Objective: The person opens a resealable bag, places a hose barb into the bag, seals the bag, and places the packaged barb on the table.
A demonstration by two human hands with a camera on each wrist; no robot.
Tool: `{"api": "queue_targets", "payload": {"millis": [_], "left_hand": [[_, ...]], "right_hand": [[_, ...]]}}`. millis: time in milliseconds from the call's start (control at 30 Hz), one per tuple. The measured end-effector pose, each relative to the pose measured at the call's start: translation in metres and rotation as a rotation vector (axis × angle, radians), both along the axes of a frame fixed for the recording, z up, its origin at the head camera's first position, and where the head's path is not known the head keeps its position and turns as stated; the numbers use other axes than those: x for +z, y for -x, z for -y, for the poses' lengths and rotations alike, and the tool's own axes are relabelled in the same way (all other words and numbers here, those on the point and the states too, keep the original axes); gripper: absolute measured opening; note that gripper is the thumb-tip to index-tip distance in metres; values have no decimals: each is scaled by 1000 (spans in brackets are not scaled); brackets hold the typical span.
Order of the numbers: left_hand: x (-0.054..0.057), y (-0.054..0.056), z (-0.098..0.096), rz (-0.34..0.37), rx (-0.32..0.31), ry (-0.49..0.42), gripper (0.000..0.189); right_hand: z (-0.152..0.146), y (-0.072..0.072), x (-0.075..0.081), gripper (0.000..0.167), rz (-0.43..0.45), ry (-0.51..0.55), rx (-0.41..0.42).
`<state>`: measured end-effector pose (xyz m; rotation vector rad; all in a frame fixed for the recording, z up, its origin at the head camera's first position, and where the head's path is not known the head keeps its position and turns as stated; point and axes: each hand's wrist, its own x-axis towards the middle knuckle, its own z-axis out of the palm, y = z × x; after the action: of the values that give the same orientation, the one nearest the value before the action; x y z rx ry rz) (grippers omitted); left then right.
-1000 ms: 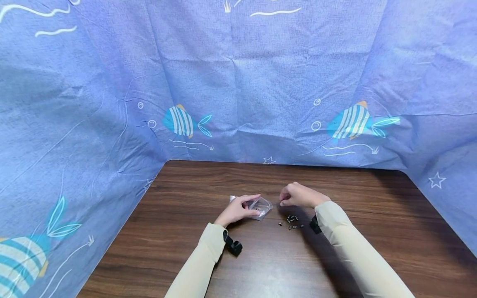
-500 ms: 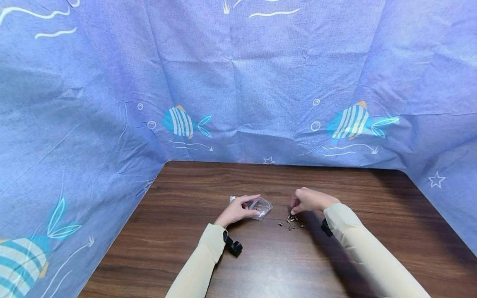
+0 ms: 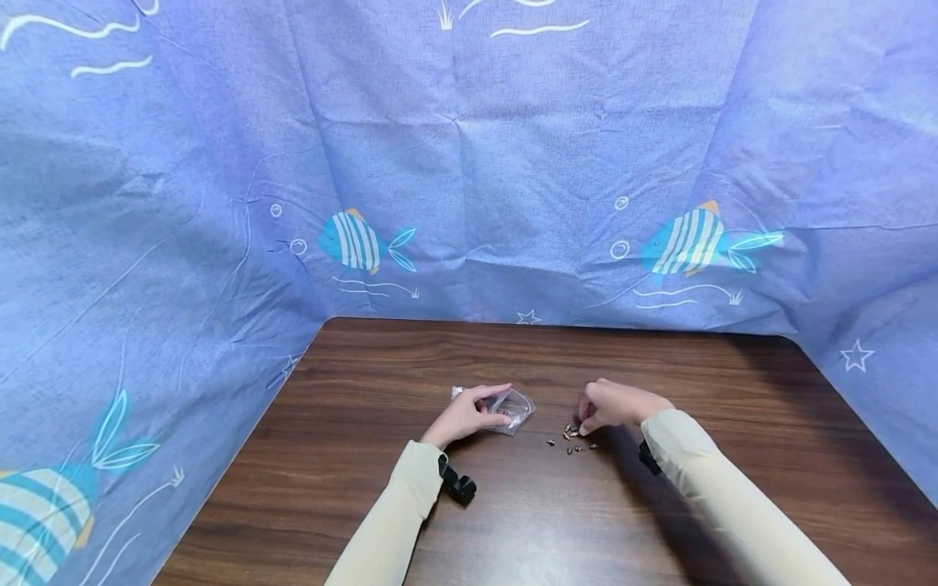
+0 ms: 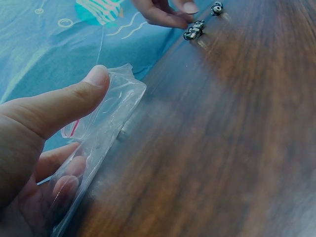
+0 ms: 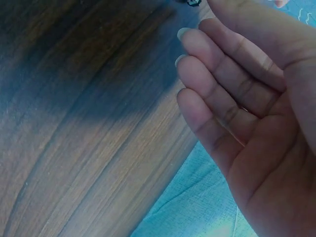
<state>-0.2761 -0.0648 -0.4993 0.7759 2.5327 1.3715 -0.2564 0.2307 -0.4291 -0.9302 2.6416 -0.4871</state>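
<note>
My left hand (image 3: 467, 415) grips a clear zip bag (image 3: 522, 408) low over the table, thumb on one side and fingers on the other. A thin red line marks the bag (image 4: 121, 101) in the left wrist view. Right of it lie several small, shiny black-and-white pieces (image 3: 568, 436), bead-like in the left wrist view. My right hand (image 3: 615, 404) reaches down to this group, thumb and forefinger at its edge. Those two tips stand slightly apart in the left wrist view, beside a piece (image 4: 194, 30). The right hand's other fingers (image 5: 197, 71) are loosely bent.
The brown wood-grain table (image 3: 366, 505) carries everything. Blue fish-print cloth (image 3: 528, 163) hangs behind it and along both sides. Black wrist cameras (image 3: 460, 487) are strapped below the sleeves. A few pieces (image 3: 579, 448) lie scattered nearer the front.
My right hand has moved right and down, from beside the bag to the small pieces. The left hand and the bag stay where they were.
</note>
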Motion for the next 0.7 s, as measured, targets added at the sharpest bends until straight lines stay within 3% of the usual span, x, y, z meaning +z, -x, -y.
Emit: {"api": "queue_targets", "payload": {"millis": [533, 700], "left_hand": [[0, 0, -1, 8, 14, 3, 59], [0, 0, -1, 5, 15, 6, 58]], "right_hand": [[4, -4, -8, 14, -17, -14, -43], [4, -5, -8, 12, -40, -10, -24]]}}
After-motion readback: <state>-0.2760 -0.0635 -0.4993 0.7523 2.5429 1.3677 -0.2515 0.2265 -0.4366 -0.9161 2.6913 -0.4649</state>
